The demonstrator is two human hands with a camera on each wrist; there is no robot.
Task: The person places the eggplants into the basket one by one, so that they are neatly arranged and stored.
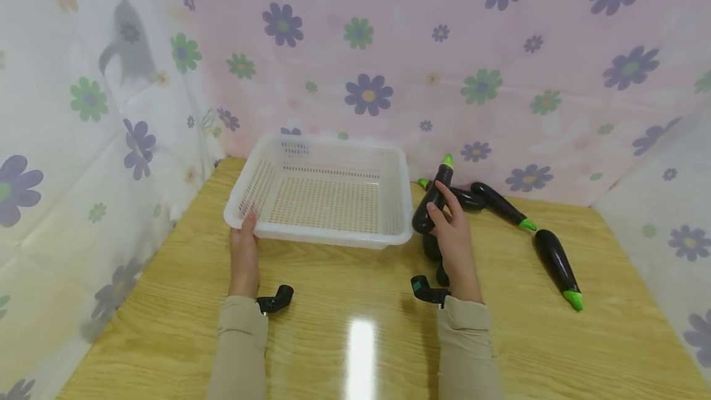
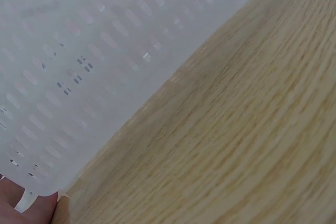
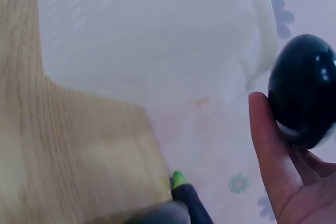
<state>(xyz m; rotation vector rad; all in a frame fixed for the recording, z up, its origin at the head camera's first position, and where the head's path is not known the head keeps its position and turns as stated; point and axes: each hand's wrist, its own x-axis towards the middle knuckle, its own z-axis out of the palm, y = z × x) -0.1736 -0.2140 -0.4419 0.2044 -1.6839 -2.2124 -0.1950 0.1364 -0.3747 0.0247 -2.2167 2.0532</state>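
A white plastic basket (image 1: 328, 234) with slotted walls stands toward the back of the table. My left hand (image 1: 244, 252) grips its front left corner, thumb over the rim; in the left wrist view the fingers (image 2: 39, 211) show at the basket's lower corner. Just right of the basket, my right hand (image 1: 454, 245) holds a dark eggplant (image 1: 434, 199), green stem end up and tilted away. The right wrist view shows the round end of this eggplant (image 3: 304, 90) between thumb and fingers, beside the basket's outer wall (image 3: 147, 51).
More eggplants lie on the wooden table (image 1: 311, 326) to the right: one behind the right hand (image 1: 469, 199), one at the back (image 1: 500, 204), one farther right (image 1: 557, 264). Dark ones are partly hidden under the right hand. Flowered cloth (image 1: 422, 66) hangs close behind and at both sides.
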